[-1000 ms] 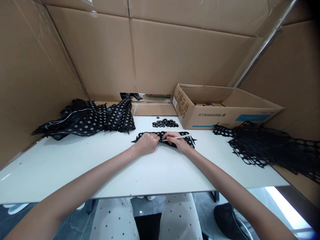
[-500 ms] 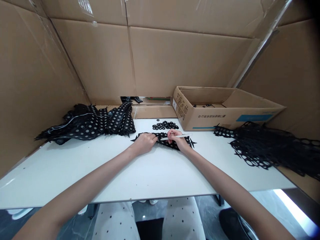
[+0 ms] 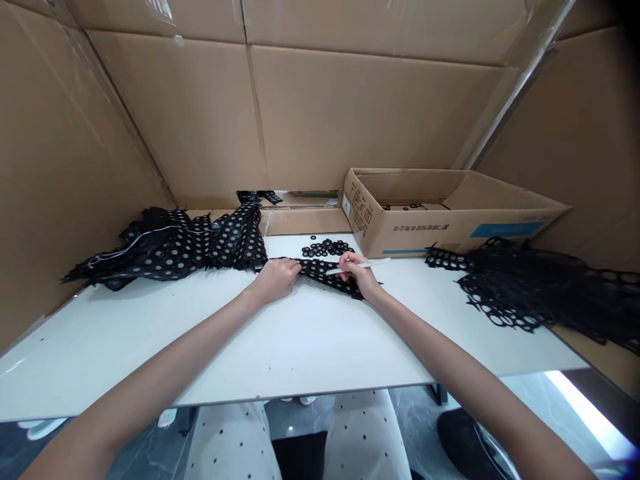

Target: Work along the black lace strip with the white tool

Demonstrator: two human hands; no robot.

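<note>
A black perforated strip (image 3: 324,272) with rows of round spots lies on the white table between my hands. My left hand (image 3: 278,277) is closed on its left end, the fingers pressed together there. In my right hand (image 3: 356,272) I hold a thin white pen-like stick (image 3: 377,263), pinched between thumb and fingers, its tip over the strip. Part of the strip's right end is hidden by that hand. Just beyond the strip sits a small pile of black rings (image 3: 327,248).
Spotted black sheets (image 3: 175,247) are heaped at the left. An open cardboard box (image 3: 425,230) with a few rings inside stands at the back right. Black sheets with larger holes (image 3: 540,287) hang over the right edge. Cardboard walls (image 3: 370,113) enclose the white table (image 3: 310,353).
My left hand has moved left with the strip's end, and the strip has shifted left with it. My right hand still holds the white stick and has moved slightly.
</note>
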